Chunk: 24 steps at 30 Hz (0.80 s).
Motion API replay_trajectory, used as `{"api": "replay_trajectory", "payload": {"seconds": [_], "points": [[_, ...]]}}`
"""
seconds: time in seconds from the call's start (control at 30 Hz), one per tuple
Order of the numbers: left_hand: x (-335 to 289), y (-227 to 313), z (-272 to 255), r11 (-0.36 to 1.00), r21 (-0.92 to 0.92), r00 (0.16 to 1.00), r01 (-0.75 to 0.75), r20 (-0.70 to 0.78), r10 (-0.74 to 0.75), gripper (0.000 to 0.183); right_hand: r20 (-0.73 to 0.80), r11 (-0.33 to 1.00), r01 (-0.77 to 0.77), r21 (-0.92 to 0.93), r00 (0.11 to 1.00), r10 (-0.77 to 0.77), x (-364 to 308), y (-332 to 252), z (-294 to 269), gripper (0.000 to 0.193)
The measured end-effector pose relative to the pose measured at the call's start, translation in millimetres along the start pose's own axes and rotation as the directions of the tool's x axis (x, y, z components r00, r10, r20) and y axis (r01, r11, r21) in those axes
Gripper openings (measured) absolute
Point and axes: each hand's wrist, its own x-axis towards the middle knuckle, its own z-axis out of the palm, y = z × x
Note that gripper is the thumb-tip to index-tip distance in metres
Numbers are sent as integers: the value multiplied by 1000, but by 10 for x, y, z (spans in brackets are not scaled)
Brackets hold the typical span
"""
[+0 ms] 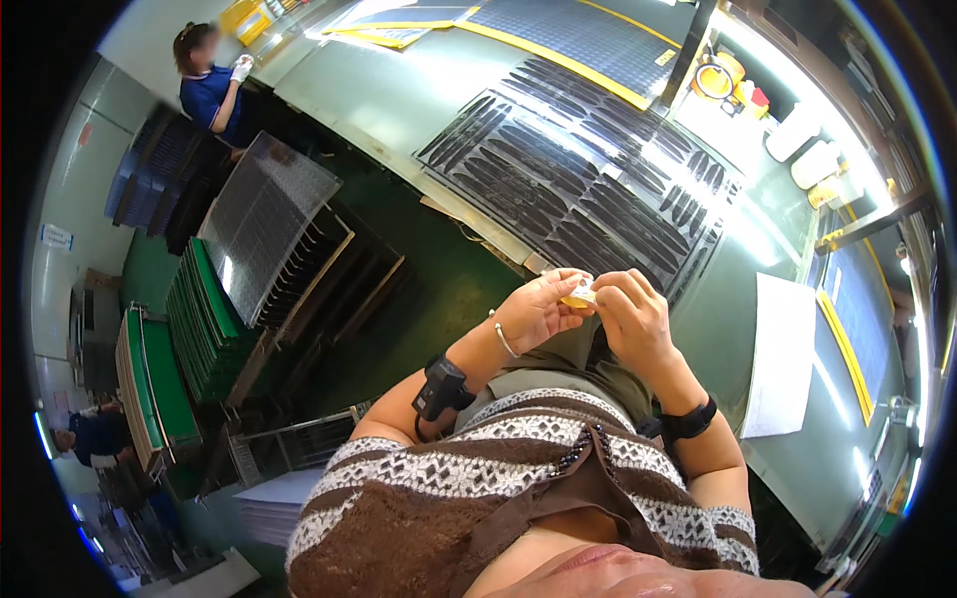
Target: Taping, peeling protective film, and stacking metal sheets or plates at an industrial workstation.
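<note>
Close to the table's near edge, my left hand (548,311) pinches a small white-and-yellow packet (579,298) between thumb and fingers. My right hand (634,315) meets it from the other side, its fingertips closed on the packet's edge. Both hands are held in front of my body, fingers touching or nearly so. Just beyond them a clear sheet with dark elongated pieces (568,184) lies flat on the green table (399,130). What is inside the packet is too small to make out.
A white sheet (781,354) lies on the table at the right. Yellow-edged dark mats (578,45) are at the back; white tubs (812,159) stand at the far right. Racks of green-edged panels (204,319) stand to the left. A person in blue (211,95) stands at the far left.
</note>
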Motion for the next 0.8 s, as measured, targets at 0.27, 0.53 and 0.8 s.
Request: {"api": "replay_trajectory", "payload": {"seconds": [0.27, 0.53, 0.8], "points": [[-126, -35, -252, 936, 34, 925, 350, 144, -351, 19, 271, 965, 164, 205, 938, -217, -66, -142, 7, 10], [-325, 109, -130, 989, 14, 988, -146, 53, 145, 32, 246, 988, 33, 150, 967, -70, -7, -124, 145, 11], [-359, 18, -275, 987, -58, 981, -147, 119, 153, 30, 119, 961, 78, 264, 987, -112, -61, -50, 245, 19]]}}
